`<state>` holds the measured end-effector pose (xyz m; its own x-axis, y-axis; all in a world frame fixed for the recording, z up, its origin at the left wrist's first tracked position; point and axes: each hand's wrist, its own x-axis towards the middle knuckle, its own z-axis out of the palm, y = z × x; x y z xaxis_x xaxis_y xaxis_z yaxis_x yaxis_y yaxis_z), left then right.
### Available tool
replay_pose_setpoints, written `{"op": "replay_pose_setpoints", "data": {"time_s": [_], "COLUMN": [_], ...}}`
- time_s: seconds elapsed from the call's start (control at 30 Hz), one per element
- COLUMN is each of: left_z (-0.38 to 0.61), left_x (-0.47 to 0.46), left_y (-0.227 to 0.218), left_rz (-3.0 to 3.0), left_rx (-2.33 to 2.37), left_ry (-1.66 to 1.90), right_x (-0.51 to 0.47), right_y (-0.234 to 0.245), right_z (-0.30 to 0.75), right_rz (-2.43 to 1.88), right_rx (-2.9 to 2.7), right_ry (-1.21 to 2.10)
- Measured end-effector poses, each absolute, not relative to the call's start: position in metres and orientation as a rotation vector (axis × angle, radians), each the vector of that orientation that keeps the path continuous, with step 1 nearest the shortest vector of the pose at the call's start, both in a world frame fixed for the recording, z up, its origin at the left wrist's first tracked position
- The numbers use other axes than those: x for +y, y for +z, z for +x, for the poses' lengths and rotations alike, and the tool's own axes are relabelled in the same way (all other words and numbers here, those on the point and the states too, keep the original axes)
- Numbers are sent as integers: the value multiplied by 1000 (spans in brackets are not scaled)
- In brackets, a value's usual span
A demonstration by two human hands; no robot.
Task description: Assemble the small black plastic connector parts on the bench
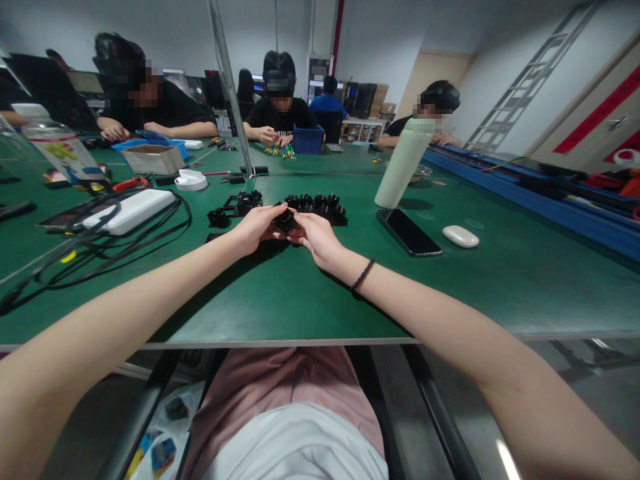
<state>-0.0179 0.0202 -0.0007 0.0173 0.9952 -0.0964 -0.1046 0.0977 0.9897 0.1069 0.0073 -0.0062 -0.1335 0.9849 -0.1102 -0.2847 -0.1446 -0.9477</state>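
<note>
Well to the left of the fingers, a black cord (187, 220) loops around a flat white box (131, 211) on the green table (240, 300). Farther off, but nearer in line with the fingers, sits a round white lid-like thing (191, 180). Just left of the fingertips and slightly beyond them lie some loose black pieces (247, 200).

Next comes the left hand (257, 228), pinching a small black part (285, 221) with its thumb on top; its other fingers are mostly hidden below. The part sits between the two hands, and whether it also touches the table I cannot tell. The right hand (319, 239) closes on it from the other side.

The part looks light and stiff, likely hard plastic or metal, perhaps a bit slick. Any thin bits on it could snap, so its solid sides seem the best place to hold, with a light fingertip pinch.

Just beyond the right fingers stands a cluster of similar black parts (324, 203). Well to the right of them are a pale green bottle (403, 167), a dark phone (409, 232) and a small white case (461, 237).
</note>
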Motion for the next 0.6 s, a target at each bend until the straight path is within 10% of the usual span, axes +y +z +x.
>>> {"op": "replay_pose_setpoints", "data": {"time_s": [0.6], "left_z": [-14], "left_x": [19], "left_y": [3], "left_rz": [973], "left_rx": [1243], "left_ry": [1203], "right_x": [5], "right_y": [-3], "right_z": [106], "right_rz": [-1033], "right_rx": [-974], "right_ry": [1510]}}
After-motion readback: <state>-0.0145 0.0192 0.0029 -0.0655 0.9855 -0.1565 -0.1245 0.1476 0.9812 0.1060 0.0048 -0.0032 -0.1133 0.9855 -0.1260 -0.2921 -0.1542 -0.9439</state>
